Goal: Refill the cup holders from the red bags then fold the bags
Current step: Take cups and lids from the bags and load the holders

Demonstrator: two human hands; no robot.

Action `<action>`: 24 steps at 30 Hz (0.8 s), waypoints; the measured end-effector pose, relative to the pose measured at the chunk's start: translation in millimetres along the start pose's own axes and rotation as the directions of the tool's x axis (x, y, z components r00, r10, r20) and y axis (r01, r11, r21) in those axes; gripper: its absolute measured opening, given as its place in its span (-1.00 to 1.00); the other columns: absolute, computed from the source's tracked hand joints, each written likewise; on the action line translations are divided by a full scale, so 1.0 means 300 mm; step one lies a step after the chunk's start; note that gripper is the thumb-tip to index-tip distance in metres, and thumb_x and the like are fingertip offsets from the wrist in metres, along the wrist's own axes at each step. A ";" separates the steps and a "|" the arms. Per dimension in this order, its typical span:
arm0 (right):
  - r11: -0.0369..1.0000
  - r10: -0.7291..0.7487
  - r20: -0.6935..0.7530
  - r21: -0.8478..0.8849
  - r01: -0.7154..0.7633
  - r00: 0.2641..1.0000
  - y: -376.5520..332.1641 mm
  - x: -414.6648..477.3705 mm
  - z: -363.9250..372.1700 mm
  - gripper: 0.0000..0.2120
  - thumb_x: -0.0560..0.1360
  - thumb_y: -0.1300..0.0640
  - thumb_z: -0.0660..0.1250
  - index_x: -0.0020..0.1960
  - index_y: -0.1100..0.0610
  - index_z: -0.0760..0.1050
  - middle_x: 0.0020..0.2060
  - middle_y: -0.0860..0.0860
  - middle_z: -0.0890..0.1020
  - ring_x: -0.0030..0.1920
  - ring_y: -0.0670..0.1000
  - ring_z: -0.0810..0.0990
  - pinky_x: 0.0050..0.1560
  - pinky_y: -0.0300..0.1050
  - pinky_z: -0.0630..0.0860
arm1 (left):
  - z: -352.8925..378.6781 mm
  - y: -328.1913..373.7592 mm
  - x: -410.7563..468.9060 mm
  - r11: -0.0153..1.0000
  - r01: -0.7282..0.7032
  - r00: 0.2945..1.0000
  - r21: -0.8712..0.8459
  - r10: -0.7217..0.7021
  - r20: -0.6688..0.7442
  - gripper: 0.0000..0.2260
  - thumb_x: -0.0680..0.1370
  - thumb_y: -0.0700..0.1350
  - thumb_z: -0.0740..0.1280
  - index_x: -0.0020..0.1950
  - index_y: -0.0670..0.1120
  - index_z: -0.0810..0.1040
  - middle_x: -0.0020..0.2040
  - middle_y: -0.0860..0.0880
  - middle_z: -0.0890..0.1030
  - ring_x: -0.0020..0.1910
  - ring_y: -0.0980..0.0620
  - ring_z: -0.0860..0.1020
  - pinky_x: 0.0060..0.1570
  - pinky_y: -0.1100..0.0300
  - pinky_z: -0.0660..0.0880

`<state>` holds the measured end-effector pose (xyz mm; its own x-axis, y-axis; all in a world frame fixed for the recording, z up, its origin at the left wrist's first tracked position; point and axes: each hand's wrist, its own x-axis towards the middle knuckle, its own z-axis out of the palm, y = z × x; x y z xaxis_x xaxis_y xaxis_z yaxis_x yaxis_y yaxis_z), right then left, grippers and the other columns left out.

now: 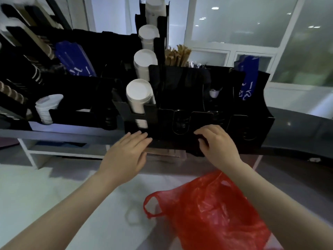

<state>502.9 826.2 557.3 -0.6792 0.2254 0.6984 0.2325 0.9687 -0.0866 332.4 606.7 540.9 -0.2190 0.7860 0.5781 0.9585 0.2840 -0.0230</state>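
A black cup holder [252,134] stands on the counter in front of me, with slots along its front. Its left column carries stacks of white cups [138,95] lying on their sides, one above another. My left hand [126,152] lies flat, fingers together, against the holder's lower front edge. My right hand [216,143] is curled at the holder's front, its fingers on something dark that I cannot make out. A crumpled red plastic bag [212,213] lies on the white surface under my right forearm, its handle loop open to the left.
A second black organizer [81,98] to the left holds a stack of white lids [46,109], brown-rimmed cups and a blue packet [75,60]. Wooden stirrers [177,56] and another blue packet [249,76] stand behind the holder. Glass panels fill the background.
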 end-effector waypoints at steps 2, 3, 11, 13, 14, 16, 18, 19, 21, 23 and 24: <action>0.998 0.063 -0.054 -0.010 -0.063 0.997 0.067 0.016 -0.046 -0.78 0.41 0.35 0.41 0.04 0.20 0.60 -0.08 0.08 0.62 0.00 0.15 0.57 -0.01 -0.02 0.51 | 0.007 0.046 0.043 0.998 -0.062 0.998 -0.031 0.061 -0.029 -0.60 0.51 -0.08 0.11 0.21 -0.20 0.59 0.20 -0.15 0.60 0.22 -0.12 0.55 0.29 -0.09 0.38; 0.995 0.094 -0.079 -0.016 -0.095 0.992 0.104 0.034 -0.071 -0.79 0.41 0.33 0.41 0.04 0.19 0.59 -0.08 0.08 0.61 0.00 0.15 0.55 -0.02 -0.01 0.50 | 0.012 0.065 0.071 0.995 -0.087 0.995 -0.040 0.086 -0.044 -0.61 0.52 -0.09 0.12 0.21 -0.20 0.59 0.20 -0.14 0.60 0.22 -0.11 0.55 0.29 -0.09 0.39; 0.976 0.214 0.370 -0.125 -0.180 0.904 0.341 0.248 -0.148 -0.46 0.41 -0.02 0.46 0.35 0.03 0.44 0.24 0.03 0.54 0.26 0.06 0.45 0.22 -0.03 0.43 | 0.064 0.207 0.342 0.985 -0.136 0.986 -0.105 0.125 -0.107 -0.67 0.43 -0.31 0.40 0.19 -0.18 0.59 0.26 -0.13 0.56 0.26 -0.10 0.52 0.32 0.03 0.35; 0.973 0.223 0.513 -0.170 -0.157 0.829 0.349 0.293 -0.133 -0.31 0.36 -0.11 0.47 0.43 -0.01 0.34 0.30 0.05 0.47 0.34 0.07 0.37 0.27 0.04 0.41 | 0.062 0.232 0.436 0.983 -0.058 0.998 -0.176 0.055 -0.017 -0.64 0.45 -0.35 0.30 0.22 -0.12 0.55 0.34 -0.06 0.49 0.36 -0.04 0.41 0.32 0.13 0.32; 0.967 0.246 0.551 -0.201 -0.159 0.797 0.349 0.312 -0.124 -0.24 0.34 -0.15 0.47 0.46 -0.03 0.28 0.33 0.08 0.43 0.38 0.09 0.30 0.31 0.08 0.36 | 0.058 0.237 0.484 0.976 0.009 0.999 -0.216 -0.001 0.036 -0.61 0.45 -0.34 0.25 0.24 -0.08 0.52 0.36 -0.01 0.45 0.37 -0.01 0.37 0.27 0.16 0.34; 0.952 0.296 0.592 -0.251 -0.178 0.749 0.351 0.338 -0.111 -0.15 0.31 -0.21 0.46 0.49 -0.08 0.19 0.37 0.12 0.35 0.43 0.13 0.19 0.38 0.12 0.22 | 0.048 0.225 0.571 0.968 0.139 0.984 -0.208 -0.110 0.143 -0.58 0.44 -0.32 0.24 0.25 -0.02 0.44 0.32 0.03 0.42 0.27 0.01 0.40 0.08 0.19 0.38; 0.945 0.314 0.629 -0.276 -0.173 0.711 0.351 0.352 -0.112 -0.13 0.31 -0.23 0.46 0.50 -0.08 0.16 0.38 0.13 0.34 0.45 0.13 0.14 0.40 0.15 0.11 | 0.042 0.199 0.628 0.969 0.219 0.948 -0.118 -0.182 0.262 -0.53 0.43 -0.26 0.31 0.32 -0.01 0.37 0.29 -0.02 0.42 0.20 -0.03 0.44 -0.02 0.13 0.44; 0.945 0.315 0.637 -0.282 -0.168 0.703 0.351 0.354 -0.113 -0.14 0.31 -0.24 0.46 0.50 -0.07 0.17 0.36 0.12 0.35 0.44 0.13 0.15 0.40 0.15 0.12 | 0.041 0.186 0.645 0.966 0.247 0.917 -0.071 -0.210 0.341 -0.47 0.42 -0.21 0.34 0.38 -0.01 0.33 0.29 -0.05 0.41 0.20 -0.06 0.44 0.00 0.09 0.47; 0.947 0.306 0.632 -0.275 -0.163 0.712 0.345 0.350 -0.116 -0.20 0.32 -0.23 0.46 0.47 -0.07 0.24 0.31 0.09 0.40 0.40 0.12 0.19 0.34 0.13 0.21 | 0.050 0.167 0.660 0.959 0.283 0.842 -0.002 -0.247 0.480 -0.32 0.40 -0.11 0.40 0.48 -0.01 0.21 0.32 -0.09 0.40 0.21 -0.10 0.45 0.07 0.04 0.50; 0.951 0.292 0.612 -0.264 -0.158 0.734 0.339 0.344 -0.117 -0.24 0.32 -0.21 0.46 0.44 -0.06 0.29 0.25 0.05 0.44 0.38 0.11 0.21 0.30 0.12 0.27 | 0.061 0.156 0.671 0.960 0.278 0.806 0.037 -0.253 0.535 -0.19 0.37 -0.03 0.47 0.52 0.00 0.13 0.35 -0.09 0.40 0.24 -0.10 0.45 0.12 0.01 0.50; 0.953 0.286 0.604 -0.259 -0.156 0.744 0.337 0.340 -0.116 -0.25 0.32 -0.20 0.46 0.43 -0.07 0.30 0.24 0.05 0.46 0.38 0.11 0.22 0.30 0.11 0.27 | 0.064 0.152 0.676 0.961 0.274 0.799 0.042 -0.252 0.547 -0.14 0.35 0.02 0.50 0.53 0.01 0.10 0.37 -0.09 0.40 0.27 -0.10 0.43 0.15 0.01 0.49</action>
<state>481.3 943.5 644.5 -0.8592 0.5074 0.0660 0.5080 0.8613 -0.0076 328.2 789.5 641.3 -0.5161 0.8562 0.0216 0.8531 0.5117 0.1021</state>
